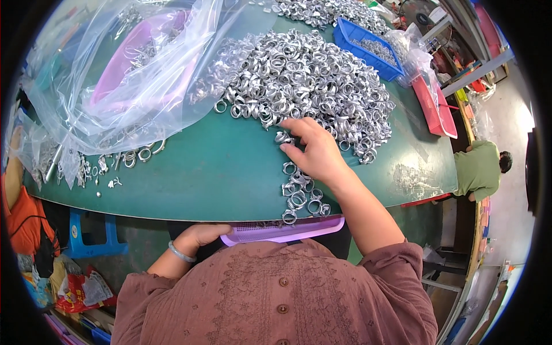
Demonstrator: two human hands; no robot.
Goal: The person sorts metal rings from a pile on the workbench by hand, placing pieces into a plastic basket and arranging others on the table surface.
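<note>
A large heap of silver-grey metal rings [310, 75] covers the middle of the green table [190, 178]. At the heap's near edge is my right hand [313, 149], its thumb and fingers curled around a few rings [283, 137]. Below it, a small group of loose rings [298, 199] reaches down to the table's front edge. A purple plastic basket [282, 233] rests at my lap under that edge, with some metal pieces inside. My left hand [207, 234] grips the basket's left end, thumb along the rim; its other fingers are mostly hidden.
Clear plastic sheeting [149, 109] drapes over a pink basket [112, 69] at the left. A blue tray [374, 54] of metal pieces and a red bin [435, 109] stand right of the heap. Another person [480, 169] sits beyond the table's right end; a blue stool [95, 238] is at lower left.
</note>
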